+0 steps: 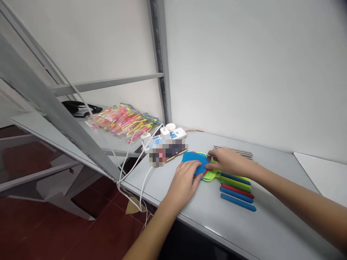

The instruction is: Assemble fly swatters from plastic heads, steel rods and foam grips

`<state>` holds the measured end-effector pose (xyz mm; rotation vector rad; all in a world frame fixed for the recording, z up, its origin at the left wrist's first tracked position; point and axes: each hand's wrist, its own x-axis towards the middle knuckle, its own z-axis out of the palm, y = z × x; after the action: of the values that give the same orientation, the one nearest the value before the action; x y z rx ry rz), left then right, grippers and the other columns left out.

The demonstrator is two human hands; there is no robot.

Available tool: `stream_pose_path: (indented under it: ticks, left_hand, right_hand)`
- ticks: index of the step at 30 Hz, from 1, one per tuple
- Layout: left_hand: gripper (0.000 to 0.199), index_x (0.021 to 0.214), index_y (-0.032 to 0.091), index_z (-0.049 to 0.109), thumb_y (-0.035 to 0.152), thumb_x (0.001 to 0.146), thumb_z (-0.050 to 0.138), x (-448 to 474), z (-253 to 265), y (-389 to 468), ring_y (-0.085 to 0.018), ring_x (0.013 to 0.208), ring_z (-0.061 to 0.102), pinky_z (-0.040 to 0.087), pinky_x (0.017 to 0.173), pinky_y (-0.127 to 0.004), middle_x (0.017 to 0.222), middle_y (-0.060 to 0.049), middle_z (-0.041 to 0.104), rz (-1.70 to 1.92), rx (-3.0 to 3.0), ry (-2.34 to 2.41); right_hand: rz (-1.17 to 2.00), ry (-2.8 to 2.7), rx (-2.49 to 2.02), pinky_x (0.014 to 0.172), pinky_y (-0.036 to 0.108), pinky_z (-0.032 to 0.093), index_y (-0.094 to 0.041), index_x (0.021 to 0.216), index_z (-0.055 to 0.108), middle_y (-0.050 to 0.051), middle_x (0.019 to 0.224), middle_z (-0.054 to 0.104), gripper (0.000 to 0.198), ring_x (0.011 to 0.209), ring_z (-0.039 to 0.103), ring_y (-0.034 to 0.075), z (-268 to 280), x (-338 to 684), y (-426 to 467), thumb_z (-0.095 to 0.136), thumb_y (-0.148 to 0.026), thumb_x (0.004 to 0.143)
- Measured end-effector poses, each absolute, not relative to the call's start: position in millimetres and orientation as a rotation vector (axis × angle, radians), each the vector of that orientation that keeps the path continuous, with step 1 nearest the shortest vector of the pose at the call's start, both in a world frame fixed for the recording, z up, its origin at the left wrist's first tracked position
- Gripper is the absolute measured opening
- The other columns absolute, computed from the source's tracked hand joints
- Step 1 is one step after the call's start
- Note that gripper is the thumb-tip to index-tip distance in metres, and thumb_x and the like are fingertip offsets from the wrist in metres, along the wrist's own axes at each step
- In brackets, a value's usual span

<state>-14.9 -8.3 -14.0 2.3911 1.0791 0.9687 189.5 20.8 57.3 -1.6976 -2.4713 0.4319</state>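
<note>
Several plastic fly swatters lie stacked on the grey table [271, 224], their handles [237, 187] blue, red, green and yellow, pointing right. The blue mesh head [193, 159] lies on top, with a yellow-green mesh head [210, 176] under it. My left hand [185, 180] rests flat on the blue head's near edge. My right hand [229, 162] presses on the stack where the heads meet the handles, fingers pinching the blue mesh.
Metal rods [235, 151] lie behind the swatters by the wall. A phone [168, 152], a white power strip [170, 135] with chargers and cables sit at the table's left end. Bags of colourful toys [123, 121] lie on a grey shelf frame at left.
</note>
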Motion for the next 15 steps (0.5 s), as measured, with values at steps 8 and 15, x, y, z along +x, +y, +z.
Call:
stream_pose_path:
  ticks: [8, 15]
  left_hand:
    - [0.039, 0.132, 0.022, 0.044, 0.033, 0.095, 0.051, -18.0, -7.6, -15.2, -0.027, 0.138, 0.032, 0.031, 0.112, -0.047, 0.149, -0.012, 0.038, 1.145, 2.425, 1.166]
    - [0.072, 0.145, 0.024, 0.026, 0.053, 0.087, 0.058, -0.9, 28.2, -22.6, -0.036, 0.144, 0.016, 0.021, 0.112, -0.06, 0.158, -0.016, 0.017, 1.293, 2.473, 1.247]
  right_hand:
    - [0.57, -2.357, -1.664, 0.055, 0.027, 0.039, -0.02, 0.078, 0.059, 0.002, 0.071, 0.063, 0.029, 0.063, 0.054, 0.016, 67.2, 198.3, 20.1, 0.051, -0.046, 0.087]
    - [0.56, -2.066, -1.662, 0.056, 0.028, 0.041, -0.021, 0.084, 0.059, 0.003, 0.074, 0.062, 0.034, 0.065, 0.055, 0.017, 93.5, 231.4, -37.7, 0.049, -0.053, 0.09]
